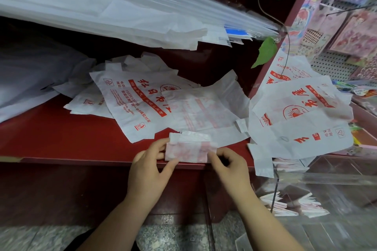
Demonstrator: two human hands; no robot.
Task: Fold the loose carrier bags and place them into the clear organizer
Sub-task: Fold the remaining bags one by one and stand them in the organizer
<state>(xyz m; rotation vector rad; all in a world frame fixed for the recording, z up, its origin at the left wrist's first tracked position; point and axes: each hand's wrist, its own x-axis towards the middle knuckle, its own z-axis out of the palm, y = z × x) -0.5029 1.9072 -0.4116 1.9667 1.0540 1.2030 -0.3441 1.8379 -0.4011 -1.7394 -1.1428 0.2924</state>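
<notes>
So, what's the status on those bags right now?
Left hand and right hand pinch one folded bag at the counter edge. Loose bags lie behind. Clear organizer at right, path open.

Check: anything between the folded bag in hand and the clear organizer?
The left hand and right hand grip the folded bag. Toward the clear organizer, only a loose bag's strip hangs off the counter edge by its near corner; otherwise nothing visible.

A dark red wooden table carries a spread of flat white plastic carrier bags with red print. A pale grey plastic heap lies at its left, and a small folded white-and-pink bag at its front edge.
</notes>
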